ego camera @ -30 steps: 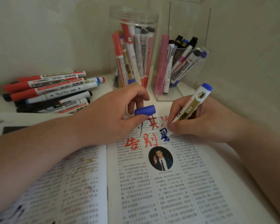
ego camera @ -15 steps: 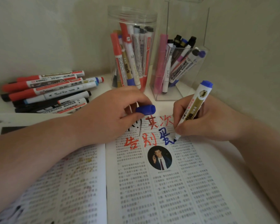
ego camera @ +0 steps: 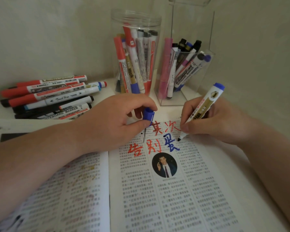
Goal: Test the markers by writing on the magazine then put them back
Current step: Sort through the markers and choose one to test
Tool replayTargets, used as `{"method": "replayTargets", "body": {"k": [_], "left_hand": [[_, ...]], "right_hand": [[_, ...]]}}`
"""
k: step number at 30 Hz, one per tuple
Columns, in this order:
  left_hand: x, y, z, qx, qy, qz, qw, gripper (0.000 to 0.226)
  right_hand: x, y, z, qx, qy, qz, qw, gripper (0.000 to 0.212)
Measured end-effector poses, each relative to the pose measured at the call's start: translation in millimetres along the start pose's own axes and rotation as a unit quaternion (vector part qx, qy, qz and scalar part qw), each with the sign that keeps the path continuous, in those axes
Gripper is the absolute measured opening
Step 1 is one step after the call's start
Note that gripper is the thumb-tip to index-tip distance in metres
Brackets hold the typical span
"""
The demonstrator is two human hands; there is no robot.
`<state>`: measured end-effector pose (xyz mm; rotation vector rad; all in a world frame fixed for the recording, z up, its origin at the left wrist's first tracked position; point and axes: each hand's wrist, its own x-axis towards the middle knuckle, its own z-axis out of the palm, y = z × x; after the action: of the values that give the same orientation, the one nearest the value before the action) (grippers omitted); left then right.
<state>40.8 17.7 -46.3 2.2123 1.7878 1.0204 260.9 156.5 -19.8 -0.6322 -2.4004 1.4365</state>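
I cannot read the magazine's [ego camera: 157, 206] small print, and its lower part runs off the bottom edge; the left hand [ego camera: 110, 121] covers the page's top corner and part of the blue cap [ego camera: 148, 115]; the right hand [ego camera: 214, 121] hides the marker's [ego camera: 206, 104] middle; whether its tip touches paper, I cannot tell; the clear box's [ego camera: 191, 22] top is cut off; the pile's [ego camera: 49, 97] lowest markers are lost in shadow.
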Motion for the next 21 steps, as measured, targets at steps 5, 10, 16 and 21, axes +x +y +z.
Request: {"method": "replayTargets", "body": {"k": [5, 10, 16, 21], "left_hand": [[2, 2, -2, 0.004, -0.015, -0.012, 1.0, 0.017], [4, 4, -3, 0.007, -0.008, 0.001, 1.0, 0.019], [4, 3, -2, -0.005, -0.002, 0.006, 1.0, 0.019], [5, 2, -1, 0.01, 0.002, 0.006, 1.0, 0.019]], "right_hand": [[1, 1, -1, 0.034, 0.039, -0.005, 0.999, 0.011], [0, -1, 0, -0.032, 0.051, 0.013, 0.998, 0.016], [-6, -11, 0, -0.04, -0.034, 0.018, 0.998, 0.013], [-6, -10, -2, -0.041, -0.026, 0.013, 0.999, 0.017]]}}
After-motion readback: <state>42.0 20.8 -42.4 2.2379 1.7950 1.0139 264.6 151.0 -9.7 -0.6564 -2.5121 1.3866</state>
